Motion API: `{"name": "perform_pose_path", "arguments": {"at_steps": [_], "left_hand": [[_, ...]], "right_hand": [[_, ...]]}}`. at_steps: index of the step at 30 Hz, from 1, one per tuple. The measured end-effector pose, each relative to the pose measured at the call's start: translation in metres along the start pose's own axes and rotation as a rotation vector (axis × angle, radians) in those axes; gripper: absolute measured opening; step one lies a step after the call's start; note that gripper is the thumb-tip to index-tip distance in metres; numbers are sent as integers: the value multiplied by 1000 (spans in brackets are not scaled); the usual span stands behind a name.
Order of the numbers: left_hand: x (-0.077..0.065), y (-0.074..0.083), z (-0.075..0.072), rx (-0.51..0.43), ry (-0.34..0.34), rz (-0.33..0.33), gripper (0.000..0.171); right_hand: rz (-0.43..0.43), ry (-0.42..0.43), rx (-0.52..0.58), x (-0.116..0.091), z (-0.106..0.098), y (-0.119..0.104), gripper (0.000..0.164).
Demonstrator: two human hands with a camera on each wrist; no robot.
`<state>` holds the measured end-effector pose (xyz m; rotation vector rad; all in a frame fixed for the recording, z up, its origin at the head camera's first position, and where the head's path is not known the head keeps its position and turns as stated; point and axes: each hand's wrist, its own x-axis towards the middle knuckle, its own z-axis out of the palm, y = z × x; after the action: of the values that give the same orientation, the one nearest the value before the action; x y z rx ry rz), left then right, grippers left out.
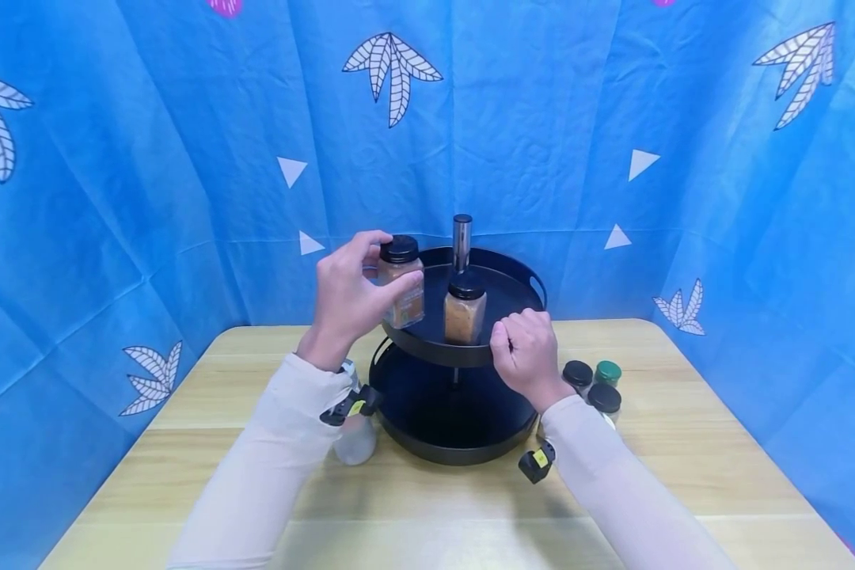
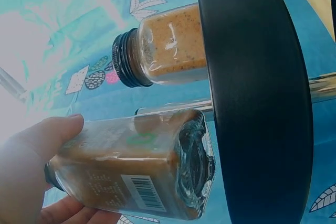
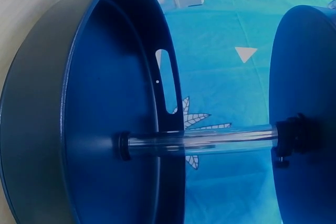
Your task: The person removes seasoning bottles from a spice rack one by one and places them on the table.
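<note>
My left hand (image 1: 349, 289) holds a square glass spice jar (image 1: 412, 305) with a black lid and brown contents, thumb on one side and fingers on the other. The jar is at the left front of the upper tray (image 1: 509, 289) of a black two-tier stand; in the left wrist view its base is close to the rim. A second black-lidded spice jar (image 1: 463, 318) stands upright on that tray, near the chrome post (image 1: 461, 241). At the tray's right front, my right hand (image 1: 529, 356) grips the rim with curled fingers. The lower tray (image 1: 456, 455) sits underneath.
Right of the stand, partly behind my right wrist, are several jars, with black lids (image 1: 604, 397) and a green lid (image 1: 608, 370). A whitish container (image 1: 356, 443) stands left of the lower tray, below my left wrist. Blue patterned cloth (image 1: 527, 158) surrounds the wooden table (image 1: 413, 522).
</note>
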<state>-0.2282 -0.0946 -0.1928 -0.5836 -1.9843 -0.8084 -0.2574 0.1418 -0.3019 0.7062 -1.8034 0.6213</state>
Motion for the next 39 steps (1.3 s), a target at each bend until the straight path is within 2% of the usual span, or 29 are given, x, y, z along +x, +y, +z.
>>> {"name": "perform_pose_path", "arguments": {"at_steps": [14,22,28,39], "left_hand": [[-8,-2,-14,-6,49,-21,51],[-11,-7,-21,9,63,-13,52],[-15,-10,-23,20,73,-9,52],[-24,-13,-29,30,72,-12,52]], "right_hand": [[9,-11,11,-1,0,-2,38],[-44,68,-2,1,3,-1,37],[-32,45,4,2,1,0,37],[-50,56,-2,1,2,0,37]]}}
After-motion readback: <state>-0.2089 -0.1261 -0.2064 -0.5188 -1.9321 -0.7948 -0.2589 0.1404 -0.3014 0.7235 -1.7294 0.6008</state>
